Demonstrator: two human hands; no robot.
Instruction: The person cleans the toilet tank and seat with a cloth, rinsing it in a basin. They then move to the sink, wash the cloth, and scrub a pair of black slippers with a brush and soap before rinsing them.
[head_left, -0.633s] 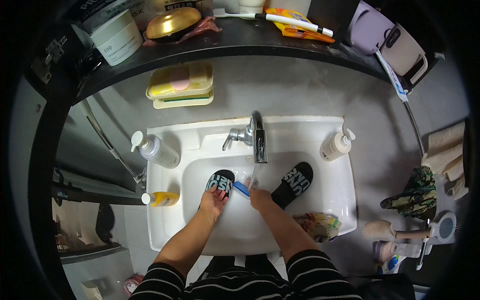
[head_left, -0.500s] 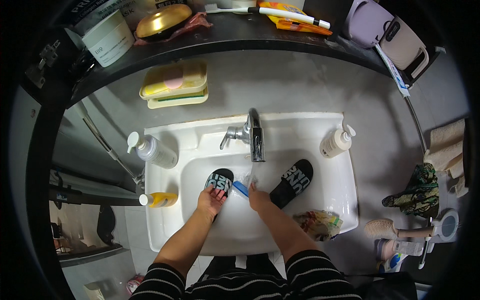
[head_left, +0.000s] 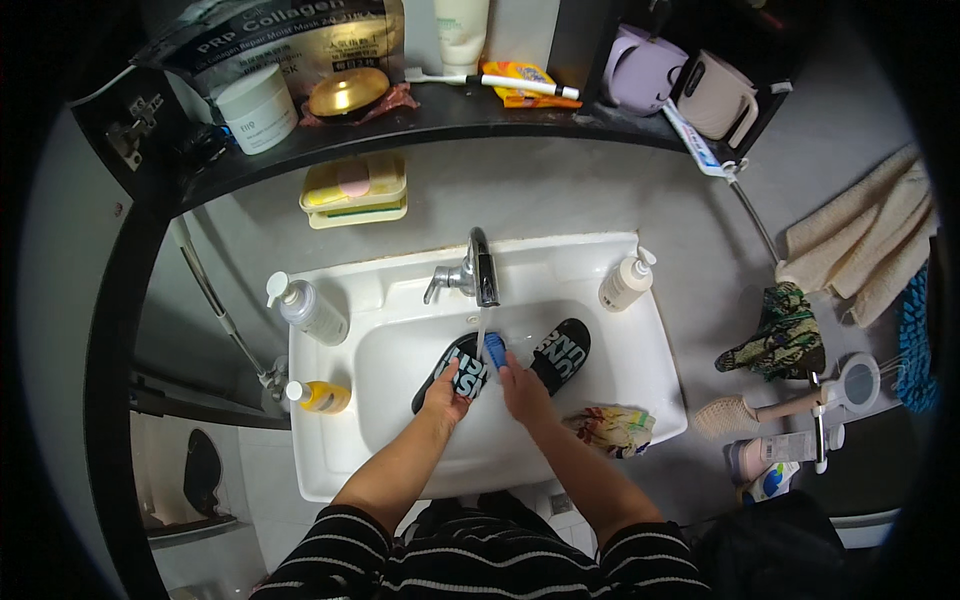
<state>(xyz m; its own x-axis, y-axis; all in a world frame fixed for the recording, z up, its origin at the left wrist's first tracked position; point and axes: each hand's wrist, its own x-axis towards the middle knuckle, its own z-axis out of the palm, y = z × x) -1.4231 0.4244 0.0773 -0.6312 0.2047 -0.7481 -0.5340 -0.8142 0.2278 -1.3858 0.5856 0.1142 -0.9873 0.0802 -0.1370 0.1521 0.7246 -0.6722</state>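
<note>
My left hand point(head_left: 446, 396) grips a black slide sandal point(head_left: 466, 366) with pale lettering on its strap, tilted in the white sink point(head_left: 385, 460). Water runs from the chrome faucet point(head_left: 484, 280) down beside the strap. In my right hand point(head_left: 524, 392) is a blue scrub brush point(head_left: 495, 349), held close against the sandal's right edge; its lower part is hidden by my fingers. The other black slide sandal point(head_left: 562, 352) lies in the basin to the right of my right hand.
Pump bottles stand on the sink's left point(head_left: 308, 310) and right point(head_left: 627, 284) corners. A yellow bottle point(head_left: 320, 396) is on the left rim, a crumpled plastic bag point(head_left: 612, 430) at the front right. Above, a dark shelf point(head_left: 420, 122) holds toiletries; a soap dish point(head_left: 355, 190) hangs below it.
My left hand has lifted and tilted the sandal rightward under the water. The brush has come up from the basin to the sandal's side. The view has shifted and turned slightly.
</note>
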